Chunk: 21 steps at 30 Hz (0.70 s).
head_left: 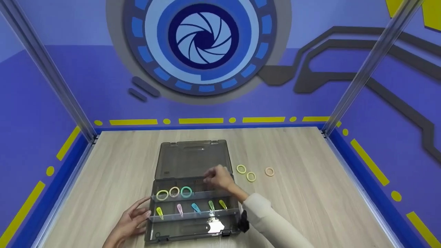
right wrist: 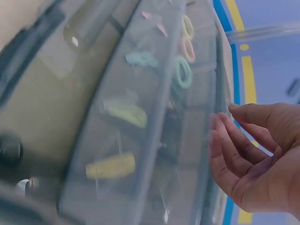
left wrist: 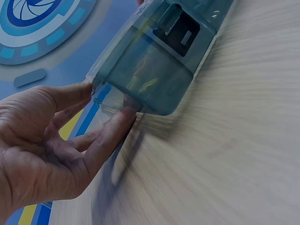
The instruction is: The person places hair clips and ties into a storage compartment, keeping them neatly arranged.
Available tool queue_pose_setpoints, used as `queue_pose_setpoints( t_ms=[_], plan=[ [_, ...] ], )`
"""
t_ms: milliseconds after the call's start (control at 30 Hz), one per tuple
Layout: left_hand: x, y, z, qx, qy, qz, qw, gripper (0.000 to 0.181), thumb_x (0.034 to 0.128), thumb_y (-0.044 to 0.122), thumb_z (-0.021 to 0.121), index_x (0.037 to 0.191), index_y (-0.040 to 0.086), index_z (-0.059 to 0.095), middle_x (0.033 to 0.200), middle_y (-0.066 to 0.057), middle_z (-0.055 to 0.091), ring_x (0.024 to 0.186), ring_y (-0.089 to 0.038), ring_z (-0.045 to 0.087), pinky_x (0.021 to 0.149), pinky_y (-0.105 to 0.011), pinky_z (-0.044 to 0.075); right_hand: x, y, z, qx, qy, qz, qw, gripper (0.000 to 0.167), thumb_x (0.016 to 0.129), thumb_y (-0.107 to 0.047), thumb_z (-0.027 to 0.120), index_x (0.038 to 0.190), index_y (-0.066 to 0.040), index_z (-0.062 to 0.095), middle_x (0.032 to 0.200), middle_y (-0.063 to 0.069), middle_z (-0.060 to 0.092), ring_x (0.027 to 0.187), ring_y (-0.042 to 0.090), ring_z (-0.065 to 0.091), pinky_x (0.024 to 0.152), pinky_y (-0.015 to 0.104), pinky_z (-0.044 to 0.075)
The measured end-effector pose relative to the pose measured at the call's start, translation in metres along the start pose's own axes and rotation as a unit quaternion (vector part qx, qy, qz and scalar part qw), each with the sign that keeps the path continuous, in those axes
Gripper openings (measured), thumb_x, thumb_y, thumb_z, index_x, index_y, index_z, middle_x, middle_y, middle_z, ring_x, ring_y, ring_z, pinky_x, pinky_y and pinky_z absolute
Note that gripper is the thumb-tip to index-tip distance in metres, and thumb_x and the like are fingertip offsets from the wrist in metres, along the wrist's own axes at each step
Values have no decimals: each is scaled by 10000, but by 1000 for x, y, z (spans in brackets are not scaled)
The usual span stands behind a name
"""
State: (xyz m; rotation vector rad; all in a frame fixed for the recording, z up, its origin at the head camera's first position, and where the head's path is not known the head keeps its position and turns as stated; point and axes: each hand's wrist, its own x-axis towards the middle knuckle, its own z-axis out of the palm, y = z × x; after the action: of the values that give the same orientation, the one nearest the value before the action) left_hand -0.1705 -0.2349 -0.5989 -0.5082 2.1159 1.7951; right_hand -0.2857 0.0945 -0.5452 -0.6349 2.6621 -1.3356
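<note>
A dark see-through compartment box [head_left: 193,230] stands on the table with its lid [head_left: 193,158] folded back. My left hand [head_left: 129,222] touches its left side with thumb and fingertips, fingers loosely bent; the left wrist view shows them at the box corner. Above the back row, at its right part, hovers my right hand [head_left: 220,177]; the right wrist view shows a gap between thumb and fingers, with nothing held. Along the back row stand a yellow hair tie [head_left: 157,195], a peach one and a teal hair tie [head_left: 182,190]. Several snap hair clips [head_left: 196,208] lean in the middle row.
Right of the box lie two yellow hair ties [head_left: 251,177] and a peach hair tie [head_left: 269,172] on the wooden table [head_left: 303,206]. A black fluffy thing [head_left: 244,222] is at the box's right edge. Printed blue panels with metal posts surround the table.
</note>
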Motion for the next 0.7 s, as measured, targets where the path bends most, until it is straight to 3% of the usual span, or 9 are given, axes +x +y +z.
queue_pose_setpoints(
  t_ms=[100,200,467,700],
  plan=[
    [-1,0,-1,-22,-10,29,10000,707,950,234,738,1564,156,397,1343,-245,613,1094,-292,698,849,-518,620,-6,8,-21,-35,113,-31,9999,154,830,56,701,962,116,752,810,215,759,641,68,626,565,167,499],
    [0,2,-1,-43,-53,41,10000,714,948,235,738,1568,162,391,1358,-250,608,1102,-309,703,870,-538,611,-12,18,-43,154,214,244,9994,179,840,75,665,994,137,732,826,240,748,633,72,624,560,162,505],
    [1,2,-3,-37,-235,196,9995,706,968,224,718,1574,137,366,1381,-291,582,1091,-275,705,857,-504,620,-31,45,-89,306,565,997,9929,157,897,51,672,1020,139,714,834,287,738,704,383,741,490,146,478],
    [0,0,-2,-10,-218,147,9997,710,957,222,731,1569,140,381,1346,-247,619,1076,-252,709,844,-466,627,-52,75,-120,54,1043,1434,9841,168,893,42,692,1033,130,723,870,272,755,725,386,755,501,163,513]
  ],
)
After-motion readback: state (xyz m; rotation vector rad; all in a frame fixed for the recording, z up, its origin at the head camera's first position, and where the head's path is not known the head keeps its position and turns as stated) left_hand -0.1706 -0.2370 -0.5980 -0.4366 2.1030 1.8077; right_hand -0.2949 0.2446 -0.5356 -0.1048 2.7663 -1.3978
